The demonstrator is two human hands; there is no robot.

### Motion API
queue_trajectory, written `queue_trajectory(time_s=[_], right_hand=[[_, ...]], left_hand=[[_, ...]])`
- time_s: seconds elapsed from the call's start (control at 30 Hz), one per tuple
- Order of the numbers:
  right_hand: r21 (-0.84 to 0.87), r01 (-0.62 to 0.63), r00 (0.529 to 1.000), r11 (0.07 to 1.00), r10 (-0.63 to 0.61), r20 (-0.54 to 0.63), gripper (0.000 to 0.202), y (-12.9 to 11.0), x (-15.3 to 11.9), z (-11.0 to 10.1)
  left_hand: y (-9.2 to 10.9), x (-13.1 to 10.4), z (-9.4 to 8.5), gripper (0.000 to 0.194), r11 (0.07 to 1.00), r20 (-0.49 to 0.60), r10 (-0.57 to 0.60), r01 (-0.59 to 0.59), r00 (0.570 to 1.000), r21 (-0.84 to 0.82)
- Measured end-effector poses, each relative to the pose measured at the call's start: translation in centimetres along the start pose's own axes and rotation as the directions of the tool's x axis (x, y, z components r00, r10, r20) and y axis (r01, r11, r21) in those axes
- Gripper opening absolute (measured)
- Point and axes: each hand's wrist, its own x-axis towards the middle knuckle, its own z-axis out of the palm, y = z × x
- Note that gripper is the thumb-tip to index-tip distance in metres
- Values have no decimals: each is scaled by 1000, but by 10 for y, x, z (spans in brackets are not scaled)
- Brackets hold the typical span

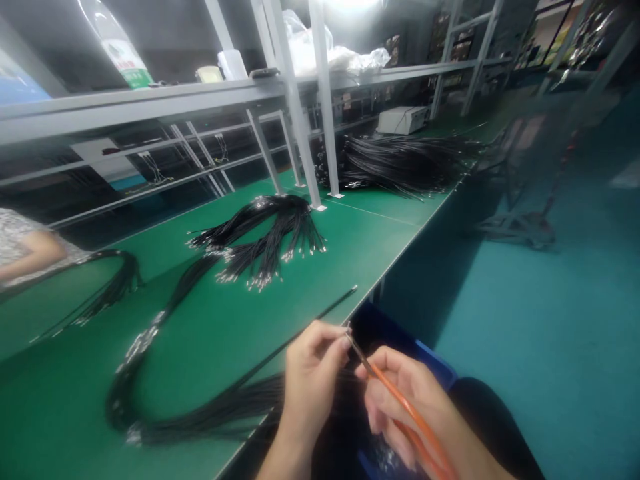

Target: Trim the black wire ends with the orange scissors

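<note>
Head camera looks down, tilted, close over a green workbench (320, 280).

A harsh overhead lamp is blowing out the crumpled clear plastic bags (350, 57) on the grey metal shelf (150, 100); edges are bending and blurring, and the right side is sinking dim.

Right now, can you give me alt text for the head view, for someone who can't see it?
Two bare hands work at the edge of a green bench: the left hand pinches a thin black cable, and the right hand holds an orange-handled tool at the pinch. Bundles of black cables lie across the bench; another person's arm shows at far left.
</note>
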Motion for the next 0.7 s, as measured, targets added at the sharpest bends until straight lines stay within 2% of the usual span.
queue_trajectory(time_s=[0.13,0.33,0.6,0.7], right_hand=[[-34,38,998,999,-39,-53,35,-2,5,4],[-72,6,995,997,-13,-103,32,-2,6,6],[-105,-14,999,994,9,-50,28,2,9,-1],[-213,-20,991,977,-9,-137,20,6,6,-5]], left_hand=[[-1,-1,0,5,1000,5,7,-7,1000,24],[-5,-1,2,6,999,8,14,-15,1000,37],[-7,1,4,6,992,0,47,-47,999,118],[-6,2,4,6,983,7,59,-60,998,172]])
